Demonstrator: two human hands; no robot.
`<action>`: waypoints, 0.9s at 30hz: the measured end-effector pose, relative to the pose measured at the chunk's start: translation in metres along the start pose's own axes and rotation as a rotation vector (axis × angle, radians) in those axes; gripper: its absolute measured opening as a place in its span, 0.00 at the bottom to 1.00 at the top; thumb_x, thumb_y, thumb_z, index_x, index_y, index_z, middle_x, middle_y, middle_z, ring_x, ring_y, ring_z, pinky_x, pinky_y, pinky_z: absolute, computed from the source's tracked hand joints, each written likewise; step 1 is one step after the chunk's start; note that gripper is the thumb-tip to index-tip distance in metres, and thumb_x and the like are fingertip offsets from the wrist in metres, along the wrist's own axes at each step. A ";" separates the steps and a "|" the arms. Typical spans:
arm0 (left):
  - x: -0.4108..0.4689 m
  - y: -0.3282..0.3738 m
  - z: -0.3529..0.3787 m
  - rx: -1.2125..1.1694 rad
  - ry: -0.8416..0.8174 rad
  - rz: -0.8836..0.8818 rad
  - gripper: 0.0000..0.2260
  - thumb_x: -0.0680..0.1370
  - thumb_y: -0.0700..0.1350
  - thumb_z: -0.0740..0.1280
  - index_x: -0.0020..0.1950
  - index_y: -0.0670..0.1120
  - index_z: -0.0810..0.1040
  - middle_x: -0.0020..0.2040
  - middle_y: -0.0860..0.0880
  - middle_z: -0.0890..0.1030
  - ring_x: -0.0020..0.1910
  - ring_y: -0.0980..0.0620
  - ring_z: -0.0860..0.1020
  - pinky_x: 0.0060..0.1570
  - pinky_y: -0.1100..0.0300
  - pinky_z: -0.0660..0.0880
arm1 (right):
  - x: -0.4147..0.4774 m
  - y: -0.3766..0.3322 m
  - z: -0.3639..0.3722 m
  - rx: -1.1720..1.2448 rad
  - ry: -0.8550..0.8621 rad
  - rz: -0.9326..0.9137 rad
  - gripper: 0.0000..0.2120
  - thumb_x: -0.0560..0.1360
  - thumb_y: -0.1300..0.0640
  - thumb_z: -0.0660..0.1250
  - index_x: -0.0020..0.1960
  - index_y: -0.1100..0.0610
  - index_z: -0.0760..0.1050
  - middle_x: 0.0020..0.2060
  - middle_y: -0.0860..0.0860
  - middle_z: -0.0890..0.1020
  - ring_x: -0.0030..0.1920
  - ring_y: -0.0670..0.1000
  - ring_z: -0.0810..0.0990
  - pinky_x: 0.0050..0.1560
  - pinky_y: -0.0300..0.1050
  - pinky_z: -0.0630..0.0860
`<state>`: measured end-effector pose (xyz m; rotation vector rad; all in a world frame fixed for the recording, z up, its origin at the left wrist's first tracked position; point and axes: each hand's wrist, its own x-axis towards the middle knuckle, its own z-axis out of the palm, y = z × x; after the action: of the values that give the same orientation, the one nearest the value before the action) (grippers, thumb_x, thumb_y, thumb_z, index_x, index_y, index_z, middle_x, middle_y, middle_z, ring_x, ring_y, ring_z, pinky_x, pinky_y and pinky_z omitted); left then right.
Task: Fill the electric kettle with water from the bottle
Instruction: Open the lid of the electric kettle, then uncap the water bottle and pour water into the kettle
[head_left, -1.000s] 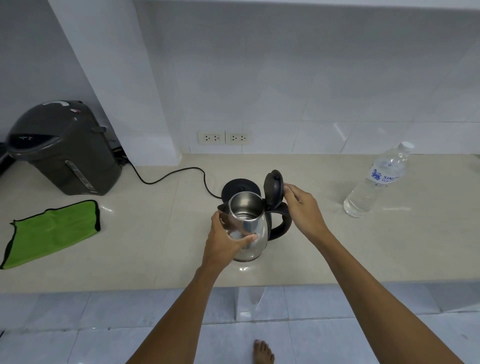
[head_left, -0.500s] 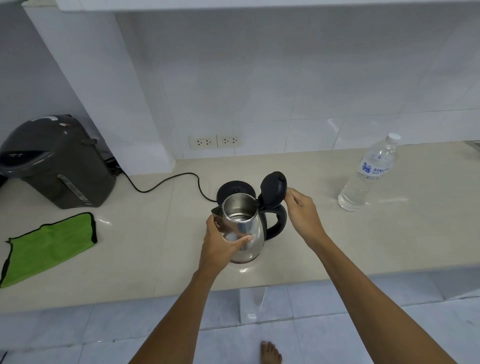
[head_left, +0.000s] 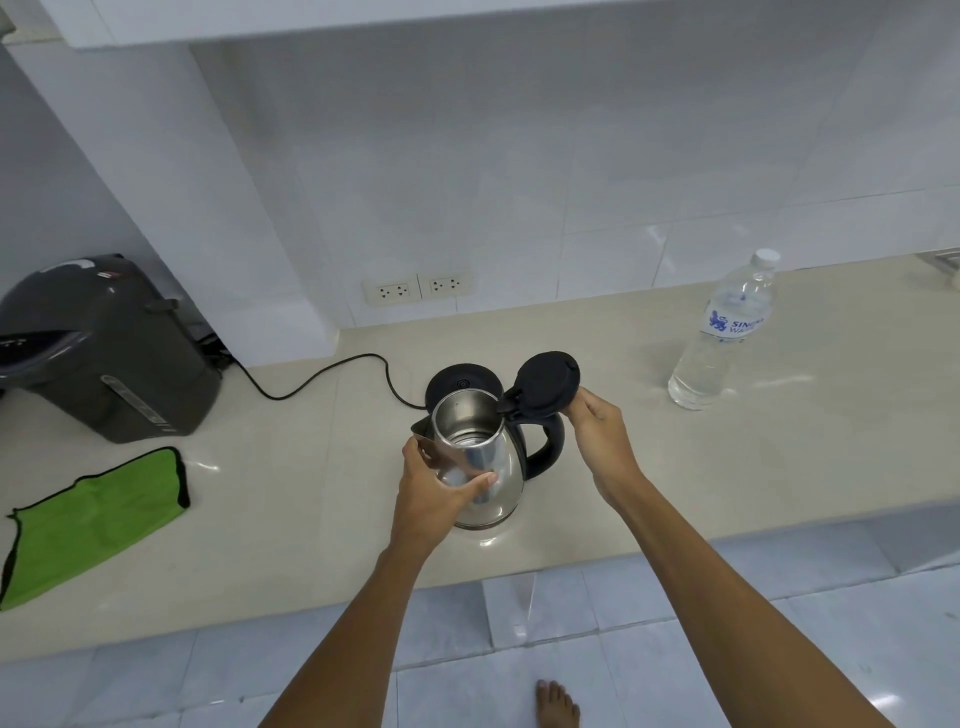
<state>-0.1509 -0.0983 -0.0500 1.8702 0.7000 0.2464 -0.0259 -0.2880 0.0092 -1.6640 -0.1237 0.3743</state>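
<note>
Left hand (head_left: 431, 483) wraps the steel kettle (head_left: 480, 467) standing on the counter (head_left: 675, 467) just in front of its black base (head_left: 462, 382), right hand (head_left: 602, 441) pinches the upright open lid (head_left: 545, 384), and the capped water bottle (head_left: 722, 338) stands well apart to the right.

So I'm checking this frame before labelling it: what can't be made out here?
- Kettle floor: head view shows only part, glare; any water unclear.
- Base: front hidden by the kettle.
- Bottle label: too small to read fully.
- Cloth: cut off by left edge.
- Right hand fingertips: contact with lid unclear.
</note>
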 end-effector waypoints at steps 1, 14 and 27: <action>0.000 0.001 -0.001 0.008 -0.003 -0.004 0.46 0.63 0.58 0.87 0.73 0.52 0.65 0.65 0.54 0.75 0.64 0.53 0.75 0.53 0.69 0.72 | 0.000 0.002 0.000 0.020 0.000 0.006 0.18 0.84 0.46 0.63 0.49 0.58 0.83 0.52 0.57 0.86 0.52 0.50 0.83 0.61 0.47 0.76; -0.001 0.018 -0.010 0.103 0.033 -0.007 0.56 0.62 0.57 0.87 0.81 0.49 0.58 0.73 0.49 0.73 0.73 0.46 0.73 0.67 0.52 0.74 | -0.007 -0.003 -0.010 0.009 -0.024 -0.009 0.14 0.84 0.49 0.62 0.58 0.56 0.83 0.55 0.55 0.86 0.60 0.52 0.84 0.66 0.53 0.80; -0.048 0.086 -0.003 0.499 0.120 0.440 0.44 0.68 0.68 0.77 0.76 0.48 0.68 0.76 0.47 0.68 0.77 0.44 0.65 0.76 0.48 0.63 | -0.059 -0.032 -0.071 -0.792 0.014 -0.250 0.28 0.82 0.44 0.66 0.78 0.53 0.67 0.72 0.50 0.77 0.71 0.53 0.76 0.69 0.50 0.73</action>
<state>-0.1607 -0.1455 0.0357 2.4997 0.4427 0.5051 -0.0547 -0.3681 0.0563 -2.3935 -0.5165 0.1188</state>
